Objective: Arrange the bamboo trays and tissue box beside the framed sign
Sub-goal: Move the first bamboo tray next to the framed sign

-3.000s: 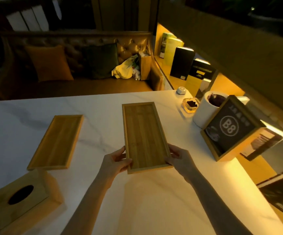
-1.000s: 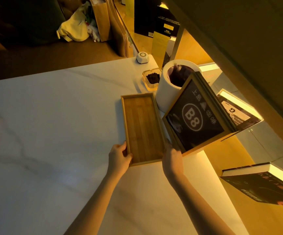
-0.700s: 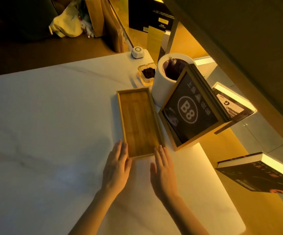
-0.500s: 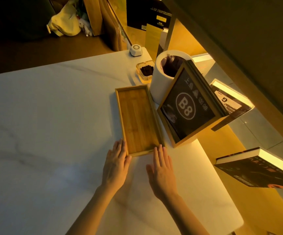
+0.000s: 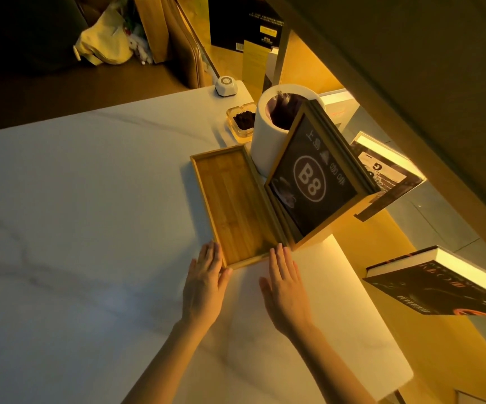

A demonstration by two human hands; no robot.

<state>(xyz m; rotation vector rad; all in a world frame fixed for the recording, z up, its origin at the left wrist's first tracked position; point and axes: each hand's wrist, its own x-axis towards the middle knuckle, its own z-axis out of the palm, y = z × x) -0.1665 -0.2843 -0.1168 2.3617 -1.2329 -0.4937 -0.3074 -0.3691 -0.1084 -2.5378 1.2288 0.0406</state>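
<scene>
The counter (image 5: 90, 214) is white marble with faint grey veins. The bamboo tray (image 5: 233, 205) is honey-brown with lengthwise grain stripes. At its 3 o'clock, the framed sign (image 5: 311, 182) is black — a white-ringed "B8" — in a light wood frame. Behind stands a white cylinder (image 5: 265, 135).
</scene>
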